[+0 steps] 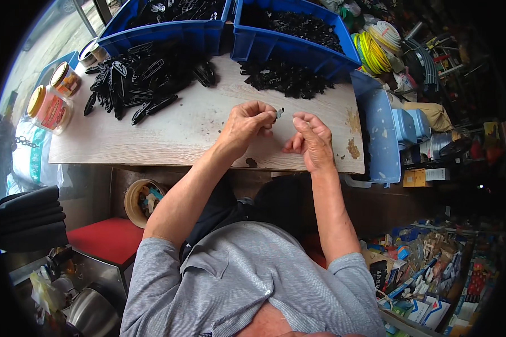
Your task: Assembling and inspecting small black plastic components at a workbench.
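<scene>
Over the middle of the table, my left hand [246, 124] pinches a small dark and silvery piece [279, 114] between thumb and forefinger. Its exact kind is too small to tell. Just to the right, my right hand [314, 140] is held apart from that piece, thumb and forefinger together and the other fingers curled. Whatever may be between those fingertips does not show. Beyond my left hand lies a heap of long black plastic pieces [132, 78], some with pale markings. A heap of small black pieces [287, 80] lies beyond my right hand.
Two blue bins holding black pieces, a left bin [163, 35] and a right bin [298, 49], stand at the table's [168, 137] far edge. Lidded jars [52, 109] are at far left. A light blue container [381, 135] adjoins the right edge. A bucket [134, 203] sits below.
</scene>
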`<state>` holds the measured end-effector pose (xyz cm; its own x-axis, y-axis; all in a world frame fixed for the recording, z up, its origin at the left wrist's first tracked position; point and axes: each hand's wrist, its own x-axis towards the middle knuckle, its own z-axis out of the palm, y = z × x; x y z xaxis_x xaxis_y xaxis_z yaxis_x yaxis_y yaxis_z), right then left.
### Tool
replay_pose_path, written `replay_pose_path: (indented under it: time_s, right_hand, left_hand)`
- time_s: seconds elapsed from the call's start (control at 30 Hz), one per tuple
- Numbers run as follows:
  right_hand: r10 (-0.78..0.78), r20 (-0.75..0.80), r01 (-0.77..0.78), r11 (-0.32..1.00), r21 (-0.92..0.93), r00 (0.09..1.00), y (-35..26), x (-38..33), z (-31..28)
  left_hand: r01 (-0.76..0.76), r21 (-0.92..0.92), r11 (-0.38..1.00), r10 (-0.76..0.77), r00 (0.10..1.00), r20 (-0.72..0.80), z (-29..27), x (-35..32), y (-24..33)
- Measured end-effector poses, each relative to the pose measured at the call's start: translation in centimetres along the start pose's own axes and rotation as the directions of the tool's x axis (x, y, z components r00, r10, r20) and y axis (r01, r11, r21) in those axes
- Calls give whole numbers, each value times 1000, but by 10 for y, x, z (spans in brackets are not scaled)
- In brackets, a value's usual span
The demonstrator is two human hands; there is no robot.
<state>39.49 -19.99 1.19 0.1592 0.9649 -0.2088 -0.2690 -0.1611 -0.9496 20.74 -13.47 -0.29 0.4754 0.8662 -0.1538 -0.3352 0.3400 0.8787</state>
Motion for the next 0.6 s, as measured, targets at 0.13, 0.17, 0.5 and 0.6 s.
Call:
replay_pose_path:
  time_s: [0.13, 0.17, 0.5, 0.6]
  right_hand:
    - [-17, 64, 19, 999, -37, 998, 7, 7, 15]
    - [-34, 66, 37, 998, -48, 997, 9, 10, 17]
    - [-51, 164, 62, 996, -60, 985, 12, 8, 8]
    - [-44, 161, 57, 995, -76, 986, 12, 9, 13]
  left_hand:
    - [5, 0, 1000, -5, 999, -33, -2, -15, 3]
    - [10, 7, 1000, -10, 1000, 10, -1, -15, 3]
    - [-364, 889, 278, 769, 639, 22, -43, -47, 0]
    - [9, 1000, -5, 862, 508, -1, -95, -61, 33]
